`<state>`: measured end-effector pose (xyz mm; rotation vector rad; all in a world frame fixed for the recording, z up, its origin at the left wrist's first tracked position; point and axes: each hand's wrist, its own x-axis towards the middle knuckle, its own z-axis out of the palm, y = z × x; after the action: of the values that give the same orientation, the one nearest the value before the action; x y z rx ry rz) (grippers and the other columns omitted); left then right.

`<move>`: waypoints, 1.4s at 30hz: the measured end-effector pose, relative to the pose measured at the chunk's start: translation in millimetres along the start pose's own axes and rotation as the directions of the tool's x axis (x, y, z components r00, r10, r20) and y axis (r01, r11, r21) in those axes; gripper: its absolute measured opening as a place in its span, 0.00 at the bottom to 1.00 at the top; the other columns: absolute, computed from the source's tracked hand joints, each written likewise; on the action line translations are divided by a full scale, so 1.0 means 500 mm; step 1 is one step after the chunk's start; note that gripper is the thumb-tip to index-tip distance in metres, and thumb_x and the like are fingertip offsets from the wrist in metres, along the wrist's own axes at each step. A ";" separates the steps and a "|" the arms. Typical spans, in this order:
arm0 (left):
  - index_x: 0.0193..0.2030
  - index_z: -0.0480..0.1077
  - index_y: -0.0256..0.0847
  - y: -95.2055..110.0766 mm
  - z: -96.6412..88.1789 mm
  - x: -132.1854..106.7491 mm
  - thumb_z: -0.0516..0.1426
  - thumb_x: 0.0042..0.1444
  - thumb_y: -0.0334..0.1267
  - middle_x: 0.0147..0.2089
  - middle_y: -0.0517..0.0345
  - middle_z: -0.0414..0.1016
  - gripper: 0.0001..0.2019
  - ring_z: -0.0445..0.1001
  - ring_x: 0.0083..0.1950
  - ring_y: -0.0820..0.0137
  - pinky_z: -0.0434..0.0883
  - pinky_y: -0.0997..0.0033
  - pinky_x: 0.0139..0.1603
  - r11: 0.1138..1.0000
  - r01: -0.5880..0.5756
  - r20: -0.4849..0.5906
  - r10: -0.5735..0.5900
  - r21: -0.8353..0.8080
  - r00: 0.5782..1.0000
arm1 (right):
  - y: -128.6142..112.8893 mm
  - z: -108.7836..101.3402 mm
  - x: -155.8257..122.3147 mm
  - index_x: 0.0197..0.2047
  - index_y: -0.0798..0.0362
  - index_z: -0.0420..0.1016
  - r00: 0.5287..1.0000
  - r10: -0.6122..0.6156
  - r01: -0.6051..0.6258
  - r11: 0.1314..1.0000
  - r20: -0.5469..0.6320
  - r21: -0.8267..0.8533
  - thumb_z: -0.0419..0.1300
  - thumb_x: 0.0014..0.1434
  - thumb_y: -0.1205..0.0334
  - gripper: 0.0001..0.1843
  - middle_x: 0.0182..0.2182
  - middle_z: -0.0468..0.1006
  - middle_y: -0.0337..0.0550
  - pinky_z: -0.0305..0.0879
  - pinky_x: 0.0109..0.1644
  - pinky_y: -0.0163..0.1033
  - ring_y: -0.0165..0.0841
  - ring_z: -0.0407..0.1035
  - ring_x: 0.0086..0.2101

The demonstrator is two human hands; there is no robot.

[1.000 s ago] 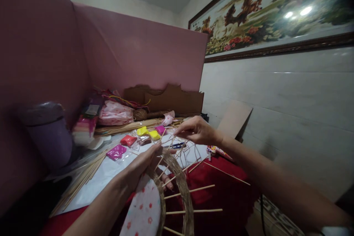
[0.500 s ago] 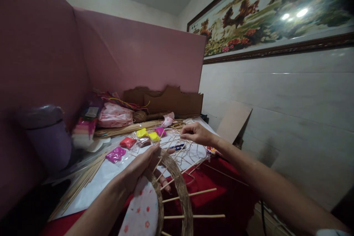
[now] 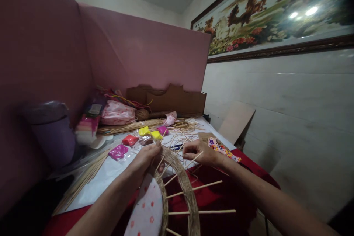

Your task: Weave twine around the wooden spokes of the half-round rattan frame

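Observation:
My left hand [image 3: 146, 158] grips the upper edge of a round woven piece. Its flat base [image 3: 146, 206] is white with red flowers, and thin wooden sticks [image 3: 212, 212] radiate from it through a woven twine band [image 3: 181, 173]. The lower part runs out of view. My right hand [image 3: 200, 153] is close to the upper right sticks, fingers pinched together on what looks like thin twine; the strand is hard to make out there. Loose strands [image 3: 179, 132] lie tangled behind, beside a blue pen [image 3: 176, 147].
Yellow [image 3: 144, 131], red [image 3: 129, 140] and magenta [image 3: 118, 152] packets lie on white sheeting. Bundles of sticks [image 3: 85, 179] are at the left, and a twine ball [image 3: 142, 114] at the back. A purple bin [image 3: 54, 140] stands left; flowered fabric [image 3: 221, 149] lies right.
My right hand has come down and nearer to the sticks, uncovering the flowered fabric behind it. The woven piece has shifted slightly right in view, still in my left hand.

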<state>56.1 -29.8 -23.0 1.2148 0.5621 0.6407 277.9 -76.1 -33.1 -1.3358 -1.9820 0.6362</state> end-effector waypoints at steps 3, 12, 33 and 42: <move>0.32 0.69 0.34 0.003 0.002 -0.002 0.59 0.52 0.48 0.22 0.58 0.70 0.16 0.63 0.17 0.79 0.60 0.82 0.17 0.997 -0.036 0.023 0.037 -0.067 0.999 | 0.002 0.000 -0.004 0.25 0.57 0.71 0.999 0.021 -0.021 1.000 -0.027 0.010 0.59 0.51 0.59 0.10 0.18 0.64 0.34 0.53 0.26 0.31 0.26 0.56 0.22; 0.43 0.67 0.36 0.004 -0.001 -0.005 0.64 0.48 0.40 0.24 0.61 0.69 0.17 0.63 0.19 0.80 0.57 0.81 0.19 0.998 -0.059 0.093 0.060 -0.020 0.994 | 0.003 -0.009 -0.009 0.27 0.57 0.73 0.998 0.016 -0.016 1.000 -0.056 0.006 0.59 0.53 0.57 0.11 0.21 0.67 0.37 0.55 0.28 0.33 0.27 0.58 0.24; 0.39 0.68 0.37 -0.007 -0.007 0.003 0.65 0.46 0.41 0.24 0.63 0.69 0.16 0.61 0.20 0.81 0.55 0.81 0.20 0.999 -0.043 0.091 0.041 0.026 0.995 | -0.072 -0.088 -0.010 0.27 0.58 0.71 0.995 -0.030 0.039 0.994 -0.095 0.098 0.61 0.54 0.53 0.15 0.20 0.65 0.35 0.51 0.24 0.31 0.24 0.55 0.22; 0.41 0.68 0.37 -0.003 -0.004 0.000 0.65 0.46 0.41 0.26 0.62 0.70 0.17 0.63 0.21 0.80 0.57 0.81 0.21 0.998 -0.059 0.065 0.057 0.035 0.996 | -0.129 -0.060 -0.043 0.29 0.59 0.77 0.993 -0.111 0.113 0.993 0.047 -0.039 0.62 0.53 0.62 0.08 0.20 0.72 0.38 0.55 0.24 0.31 0.24 0.59 0.21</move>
<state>54.7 -28.9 -24.9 1.2859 0.4884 0.6408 266.4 -118.2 26.7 -1.2346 -2.1002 0.5796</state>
